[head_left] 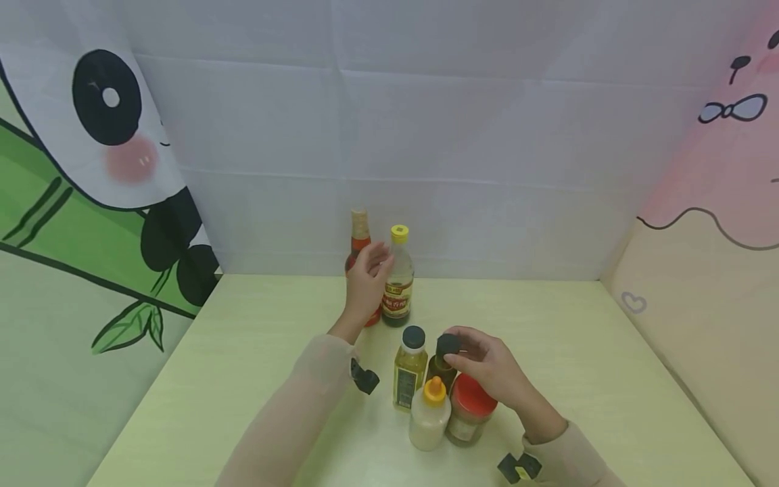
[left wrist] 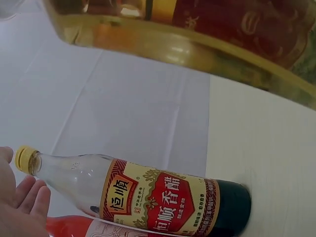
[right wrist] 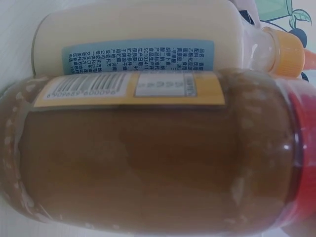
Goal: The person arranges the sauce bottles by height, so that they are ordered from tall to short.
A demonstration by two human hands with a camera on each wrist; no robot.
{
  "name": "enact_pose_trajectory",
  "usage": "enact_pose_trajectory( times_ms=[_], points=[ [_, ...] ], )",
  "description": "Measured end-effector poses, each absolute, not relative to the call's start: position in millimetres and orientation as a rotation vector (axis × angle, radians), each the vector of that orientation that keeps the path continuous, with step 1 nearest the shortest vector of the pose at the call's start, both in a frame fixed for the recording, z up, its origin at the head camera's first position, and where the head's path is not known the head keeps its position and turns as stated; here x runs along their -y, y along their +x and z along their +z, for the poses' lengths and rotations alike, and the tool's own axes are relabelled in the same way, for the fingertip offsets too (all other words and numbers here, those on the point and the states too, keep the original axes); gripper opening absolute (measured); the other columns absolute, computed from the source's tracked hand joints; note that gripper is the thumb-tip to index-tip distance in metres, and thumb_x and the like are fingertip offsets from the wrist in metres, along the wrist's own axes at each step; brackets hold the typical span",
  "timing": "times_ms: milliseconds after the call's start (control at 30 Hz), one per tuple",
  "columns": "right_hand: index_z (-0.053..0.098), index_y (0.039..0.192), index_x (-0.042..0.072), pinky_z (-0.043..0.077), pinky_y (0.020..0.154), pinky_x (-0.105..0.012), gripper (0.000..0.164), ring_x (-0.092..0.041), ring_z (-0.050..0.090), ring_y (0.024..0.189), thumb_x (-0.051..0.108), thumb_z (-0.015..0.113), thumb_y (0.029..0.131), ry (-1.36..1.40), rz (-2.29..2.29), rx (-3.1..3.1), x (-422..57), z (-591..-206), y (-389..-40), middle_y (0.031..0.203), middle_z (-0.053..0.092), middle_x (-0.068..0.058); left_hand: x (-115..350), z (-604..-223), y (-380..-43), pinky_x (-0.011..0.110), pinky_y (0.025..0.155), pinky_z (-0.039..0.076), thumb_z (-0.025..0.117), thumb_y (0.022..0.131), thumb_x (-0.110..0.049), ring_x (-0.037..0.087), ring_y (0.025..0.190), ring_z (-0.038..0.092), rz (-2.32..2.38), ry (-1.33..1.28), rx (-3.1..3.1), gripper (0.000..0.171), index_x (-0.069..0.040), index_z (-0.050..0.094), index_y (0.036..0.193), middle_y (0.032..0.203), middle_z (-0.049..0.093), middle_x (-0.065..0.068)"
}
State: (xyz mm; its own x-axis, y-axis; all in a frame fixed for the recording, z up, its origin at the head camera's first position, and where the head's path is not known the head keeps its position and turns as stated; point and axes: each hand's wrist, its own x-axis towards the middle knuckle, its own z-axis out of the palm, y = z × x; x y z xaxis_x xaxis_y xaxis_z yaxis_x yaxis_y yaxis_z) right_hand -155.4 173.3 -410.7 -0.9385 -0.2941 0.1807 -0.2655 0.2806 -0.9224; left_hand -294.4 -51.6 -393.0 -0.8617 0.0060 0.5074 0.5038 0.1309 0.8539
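Observation:
At the back, my left hand (head_left: 365,284) is beside a vinegar bottle (head_left: 397,291) with a yellow cap, in front of a red bottle (head_left: 360,237) with a pale top. In the left wrist view the fingers (left wrist: 29,195) are loosely extended near the neck of that vinegar bottle (left wrist: 163,197), gripping nothing. My right hand (head_left: 496,368) pinches the black cap of a dark bottle (head_left: 441,369) between thumb and fingers. This bottle stands within a close group, its lower part hidden by a red-lidded jar (head_left: 465,431) and a white squeeze bottle (head_left: 428,426).
Left of the dark bottle stands a bottle of yellow liquid (head_left: 409,372) with a dark cap. The brown-filled jar (right wrist: 148,163) and white bottle (right wrist: 133,29) fill the right wrist view. Behind the table (head_left: 255,352) hangs a pale cloth (head_left: 487,135).

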Motion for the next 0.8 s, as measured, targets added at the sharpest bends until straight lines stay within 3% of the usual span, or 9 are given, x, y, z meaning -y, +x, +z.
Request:
enact_pose_trajectory(
  times_ms=[300, 600, 800],
  points=[
    [0.058, 0.124, -0.001, 0.048, 0.094, -0.047, 0.037, -0.032, 0.063, 0.105, 0.013, 0.069, 0.091, -0.547, -1.787, -2.502, -174, -412, -156, 0.114, 0.065, -0.015, 55, -398, -282, 0.040, 0.097, 0.046, 0.062, 0.097, -0.011, 0.028, 0.113, 0.058, -1.773, -0.501, 2.040, 0.037, 0.001, 0.053, 0.130, 0.122, 0.061, 0.015],
    [0.058, 0.125, -0.002, 0.050, 0.093, -0.041, 0.038, -0.031, 0.064, 0.105, 0.013, 0.069, 0.091, -0.544, -1.792, -2.494, -174, -414, -158, 0.114, 0.065, -0.015, 56, -402, -273, 0.041, 0.097, 0.046, 0.063, 0.096, -0.010, 0.030, 0.113, 0.059, -1.795, -0.574, 1.997, 0.037, 0.004, 0.054, 0.129, 0.122, 0.062, 0.018],
    [0.058, 0.124, -0.001, 0.050, 0.093, -0.039, 0.037, -0.031, 0.064, 0.105, 0.012, 0.070, 0.091, -0.557, -1.792, -2.499, -173, -416, -159, 0.114, 0.065, -0.015, 56, -390, -252, 0.044, 0.096, 0.047, 0.060, 0.096, -0.001, 0.037, 0.111, 0.058, -1.780, -0.607, 2.017, 0.035, 0.012, 0.051, 0.127, 0.120, 0.060, 0.026]
  ],
)
